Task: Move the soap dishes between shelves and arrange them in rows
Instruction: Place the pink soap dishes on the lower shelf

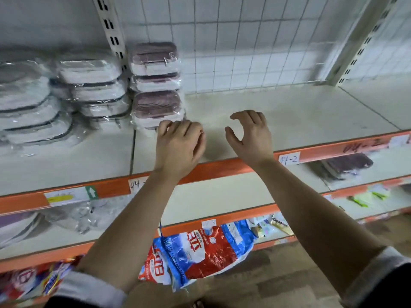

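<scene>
Soap dishes stand stacked on the shelf. Left hand curls against them, grip unclear; right hand spreads wide, empty.

I read "04-2" on a white paper label stuck to the orange shelf edge, and again in handwritten marking further right. A second label shows only "04"; the rest is hidden. A green tag bears a white up-arrow. The red-and-blue bag carries large white Chinese characters.

White shelves with orange edges, wire grid behind, brown floor below.
</scene>
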{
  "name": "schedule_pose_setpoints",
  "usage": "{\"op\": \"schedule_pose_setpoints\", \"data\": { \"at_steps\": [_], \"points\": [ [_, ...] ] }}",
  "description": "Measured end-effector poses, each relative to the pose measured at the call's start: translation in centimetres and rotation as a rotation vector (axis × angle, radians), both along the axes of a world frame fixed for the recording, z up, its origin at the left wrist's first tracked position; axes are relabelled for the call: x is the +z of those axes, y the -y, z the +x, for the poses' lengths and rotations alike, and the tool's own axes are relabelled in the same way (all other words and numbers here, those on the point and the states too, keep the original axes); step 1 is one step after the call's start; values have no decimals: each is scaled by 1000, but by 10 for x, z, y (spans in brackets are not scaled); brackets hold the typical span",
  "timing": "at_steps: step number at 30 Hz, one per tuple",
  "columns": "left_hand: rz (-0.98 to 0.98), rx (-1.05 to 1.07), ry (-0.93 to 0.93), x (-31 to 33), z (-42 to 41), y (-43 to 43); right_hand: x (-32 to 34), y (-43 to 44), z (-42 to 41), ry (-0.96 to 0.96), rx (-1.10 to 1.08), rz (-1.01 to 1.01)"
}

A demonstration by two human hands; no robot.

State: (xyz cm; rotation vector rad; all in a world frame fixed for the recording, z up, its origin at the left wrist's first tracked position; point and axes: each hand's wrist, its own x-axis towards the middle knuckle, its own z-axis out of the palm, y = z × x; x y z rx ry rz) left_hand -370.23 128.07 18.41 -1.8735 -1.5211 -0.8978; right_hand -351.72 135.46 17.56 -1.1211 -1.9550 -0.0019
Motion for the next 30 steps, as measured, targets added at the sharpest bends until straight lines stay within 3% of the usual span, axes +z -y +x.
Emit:
{"op": "schedule_pose_setpoints", "data": {
  "at_steps": [11, 17, 20, 30],
  "points": [
    [-132, -268, -15, -18, 215, -23, -21, 23, 231, 37, -234, 20],
    [-229, -311, 10, -48, 349, -25, -51, 38, 370, 58, -256, -69],
    [-372, -273, 11, -67, 404, -24, -69, 39, 426, 84, -263, -104],
    [-516, -232, 5, -126, 495, -56, -130, -7, 522, 72, -253, -310]
  ]
}}
